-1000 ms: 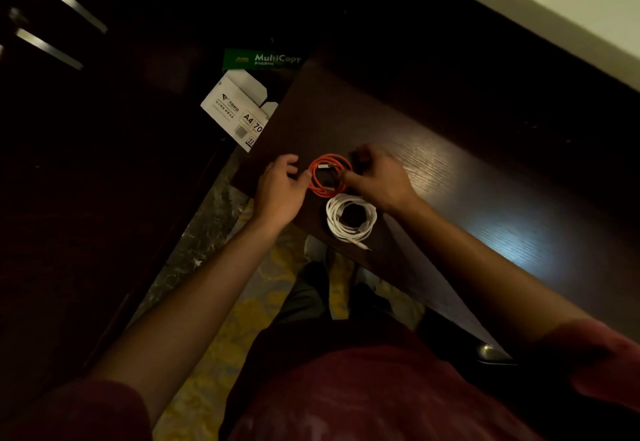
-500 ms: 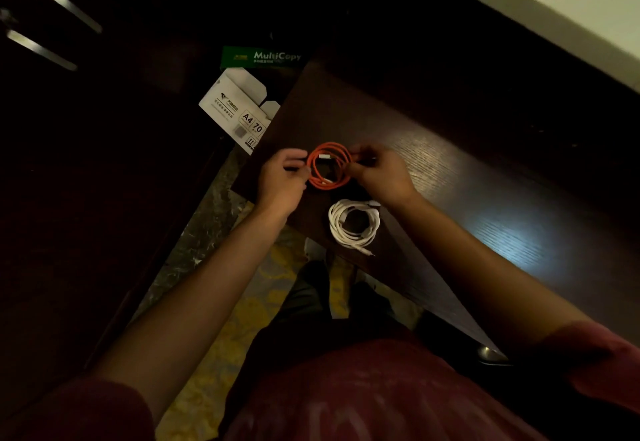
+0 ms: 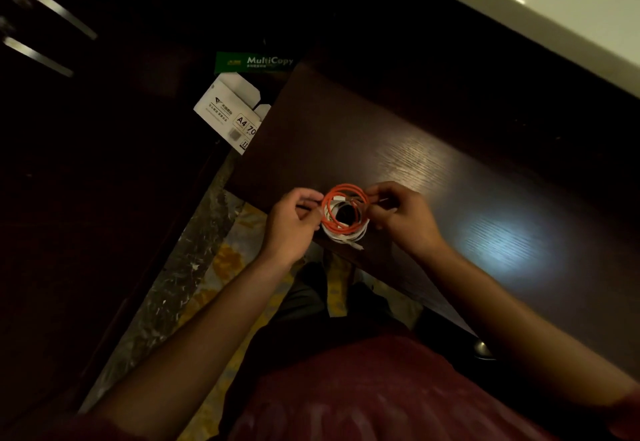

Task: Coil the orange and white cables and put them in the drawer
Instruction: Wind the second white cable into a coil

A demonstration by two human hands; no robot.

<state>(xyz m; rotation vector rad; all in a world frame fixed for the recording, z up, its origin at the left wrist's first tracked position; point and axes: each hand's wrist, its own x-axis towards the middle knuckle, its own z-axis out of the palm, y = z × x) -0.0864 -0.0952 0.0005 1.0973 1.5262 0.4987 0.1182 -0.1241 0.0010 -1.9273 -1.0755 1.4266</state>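
Holding the coiled orange cable [image 3: 344, 211] between both hands, we pinch its rim with left hand [image 3: 290, 230] and right hand [image 3: 403, 216], directly over the coiled white cable [image 3: 350, 237] near the tabletop [image 3: 398, 150] edge.

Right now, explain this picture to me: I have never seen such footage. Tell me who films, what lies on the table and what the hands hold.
There is no machine here. A person wears a camera on the head, so the single view looks down at their own arms. The left hand and the right hand each pinch one side of the orange cable, already wound into a coil. It sits over the coiled white cable, near the edge of the dark wooden table. Beyond the table's corner stand a white paper box and a green one. No drawer shows.
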